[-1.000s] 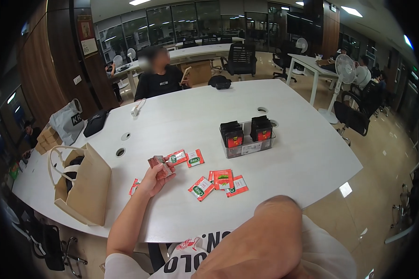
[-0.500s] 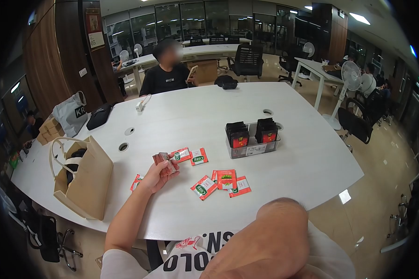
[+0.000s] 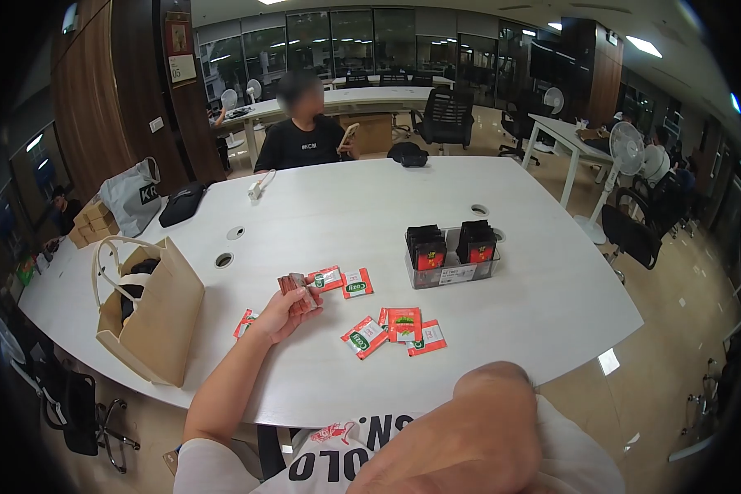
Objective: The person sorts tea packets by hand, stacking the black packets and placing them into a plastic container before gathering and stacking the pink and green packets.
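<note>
My left hand [image 3: 286, 315] is wrapped round a small stack of sachets [image 3: 297, 288], held just above the table [image 3: 519, 329]. Right beside it lie two red and white sachets [image 3: 356, 283]. Several more sachets [image 3: 403, 325] overlap in a pile near the table's middle front, and another [image 3: 244, 322] is partly hidden behind my left wrist. A clear box [image 3: 455, 274] with two rows of black and red packets stands to the right. My right forearm is bent across my chest at the bottom; the right hand itself is out of sight.
At the left stand a beige tote bag [image 3: 163, 321], a grey bag [image 3: 132, 202] and a black pouch [image 3: 183, 204]. A white adapter [image 3: 255, 191] and a black cap [image 3: 408, 154] lie farther back. Across the table a person [image 3: 309, 140] holds a phone.
The whole view has shifted slightly, with the table's contents appearing a little lower and to the right. My left hand keeps the same hold on the stack.
</note>
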Action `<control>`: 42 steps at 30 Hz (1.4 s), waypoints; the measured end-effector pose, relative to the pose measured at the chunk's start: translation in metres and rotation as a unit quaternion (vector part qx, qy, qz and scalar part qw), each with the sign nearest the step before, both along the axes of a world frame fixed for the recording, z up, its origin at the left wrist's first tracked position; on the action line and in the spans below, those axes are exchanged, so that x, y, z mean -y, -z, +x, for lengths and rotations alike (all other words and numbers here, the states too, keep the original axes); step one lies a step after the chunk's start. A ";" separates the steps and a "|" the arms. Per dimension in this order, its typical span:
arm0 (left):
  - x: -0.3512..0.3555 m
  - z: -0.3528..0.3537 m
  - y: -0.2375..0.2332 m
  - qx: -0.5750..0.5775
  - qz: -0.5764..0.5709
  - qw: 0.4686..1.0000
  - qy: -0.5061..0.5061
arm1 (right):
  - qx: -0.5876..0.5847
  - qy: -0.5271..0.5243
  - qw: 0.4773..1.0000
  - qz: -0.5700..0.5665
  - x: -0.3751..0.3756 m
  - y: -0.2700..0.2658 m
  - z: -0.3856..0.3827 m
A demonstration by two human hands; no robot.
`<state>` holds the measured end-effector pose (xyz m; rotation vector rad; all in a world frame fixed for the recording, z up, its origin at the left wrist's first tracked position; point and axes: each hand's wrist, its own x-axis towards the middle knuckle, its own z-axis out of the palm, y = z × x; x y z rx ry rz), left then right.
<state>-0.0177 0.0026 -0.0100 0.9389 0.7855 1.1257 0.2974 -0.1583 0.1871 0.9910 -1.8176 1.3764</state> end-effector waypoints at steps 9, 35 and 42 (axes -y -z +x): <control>-0.002 -0.002 0.003 0.002 0.001 1.000 0.004 | 0.149 0.445 0.866 -0.174 0.084 -0.075 0.025; 0.030 0.016 -0.020 -0.070 0.048 0.996 0.009 | 0.098 0.170 0.979 0.048 -0.039 -0.030 0.007; 0.026 0.011 -0.017 -0.010 0.027 0.974 0.226 | 0.327 0.454 0.777 0.288 -0.169 0.033 -0.050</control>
